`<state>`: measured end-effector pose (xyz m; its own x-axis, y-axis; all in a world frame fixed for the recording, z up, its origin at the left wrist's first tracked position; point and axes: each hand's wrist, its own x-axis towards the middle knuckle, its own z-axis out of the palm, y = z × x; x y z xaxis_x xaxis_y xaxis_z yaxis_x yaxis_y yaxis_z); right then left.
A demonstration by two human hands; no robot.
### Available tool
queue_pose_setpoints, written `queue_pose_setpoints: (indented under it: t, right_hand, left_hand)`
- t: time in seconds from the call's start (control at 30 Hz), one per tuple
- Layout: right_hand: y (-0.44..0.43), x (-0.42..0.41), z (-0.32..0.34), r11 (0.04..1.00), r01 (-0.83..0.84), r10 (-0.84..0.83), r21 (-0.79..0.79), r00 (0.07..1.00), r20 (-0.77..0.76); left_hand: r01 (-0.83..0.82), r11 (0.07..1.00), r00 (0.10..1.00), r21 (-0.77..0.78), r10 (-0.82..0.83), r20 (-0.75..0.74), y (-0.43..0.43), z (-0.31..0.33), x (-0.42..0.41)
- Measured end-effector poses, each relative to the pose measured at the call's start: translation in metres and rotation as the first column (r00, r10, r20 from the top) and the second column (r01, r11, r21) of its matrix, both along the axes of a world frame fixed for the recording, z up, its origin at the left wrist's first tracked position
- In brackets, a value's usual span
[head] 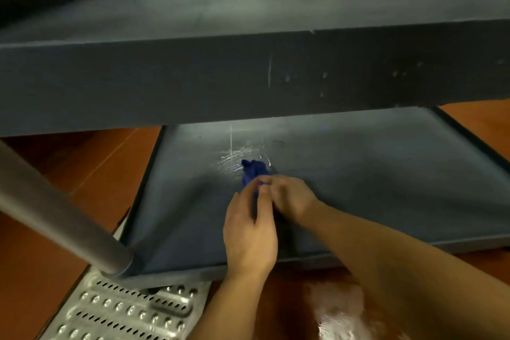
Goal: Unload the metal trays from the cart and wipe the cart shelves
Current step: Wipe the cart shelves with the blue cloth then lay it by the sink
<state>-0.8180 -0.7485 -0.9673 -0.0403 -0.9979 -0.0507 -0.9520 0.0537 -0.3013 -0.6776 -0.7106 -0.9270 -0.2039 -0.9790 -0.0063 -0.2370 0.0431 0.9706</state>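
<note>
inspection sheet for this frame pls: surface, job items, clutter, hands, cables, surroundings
Surface: lower shelf grey, wet streaks near its middle; upper shelf bare.
Job items: blue cloth on lower shelf; no trays seen.
Clutter: nothing seen.
Hands: left hand and right hand both grip the cloth.
Cables: nothing seen.
Surroundings: orange tile floor, wet patch near right; perforated metal grate under cart corner; cart post.

both my forearms are bare all the way to the frame's edge, with no sleeve showing. my bare left hand (249, 237) wears no glove, ring or watch, and my bare right hand (289, 197) is equally unadorned. the fingernails look short and unpainted, though motion blur softens them.
</note>
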Motion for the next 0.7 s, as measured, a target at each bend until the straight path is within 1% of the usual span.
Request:
queue_pose_setpoints:
  t: [0.03,0.07,0.1,0.13,0.17,0.2,0.27,0.4,0.5,0.6,0.7]
  right_hand:
    - [0.010,-0.020,0.006,0.999,0.007,-0.001,0.044,0.993,-0.118]
    - [0.022,-0.048,0.006,0.995,0.071,-0.062,0.067,0.989,-0.137]
    - [0.038,-0.075,0.009,0.983,0.142,-0.118,0.120,0.975,-0.190]
    - [0.053,-0.099,0.012,0.968,0.213,-0.178,0.129,0.955,-0.237]
    - [0.069,-0.123,0.015,0.951,0.256,-0.193,0.175,0.929,-0.315]
    - [0.085,-0.145,0.017,0.932,0.307,-0.223,0.192,0.905,-0.361]
    - [0.122,-0.190,0.021,0.866,0.464,-0.364,0.188,0.841,-0.401]
    - [0.192,-0.251,0.023,0.711,0.690,-0.596,0.135,0.694,-0.404]
    - [0.225,-0.274,0.020,0.595,0.802,-0.749,0.049,0.575,-0.328]
    - [0.228,-0.272,0.020,0.496,0.868,-0.846,0.018,0.488,-0.215]
    - [0.200,-0.249,0.022,0.444,0.894,-0.889,0.051,0.447,-0.098]
  left_hand:
    - [0.017,1.000,1.000,0.008,-0.017,0.000,0.003,-0.003,-0.008]
    - [0.030,0.999,1.000,0.020,-0.030,0.003,0.006,-0.004,-0.016]
    - [0.043,0.999,0.999,0.034,-0.043,0.002,0.010,-0.004,-0.024]
    - [0.065,0.997,0.998,0.051,-0.065,-0.004,0.015,-0.004,-0.033]
    - [0.091,0.994,0.996,0.069,-0.089,-0.021,0.021,-0.002,-0.041]
    - [0.118,0.990,0.993,0.081,-0.115,-0.038,0.027,0.000,-0.050]
    - [0.174,0.980,0.984,0.097,-0.169,-0.051,0.038,0.002,-0.066]
    - [0.290,0.955,0.956,0.066,-0.291,0.016,0.047,-0.003,-0.083]
    - [0.317,0.948,0.947,0.040,-0.318,0.045,0.046,-0.004,-0.080]
    - [0.291,0.956,0.955,0.042,-0.293,0.051,0.040,-0.002,-0.066]
    - [0.226,0.973,0.974,0.046,-0.227,0.016,0.031,0.004,-0.053]
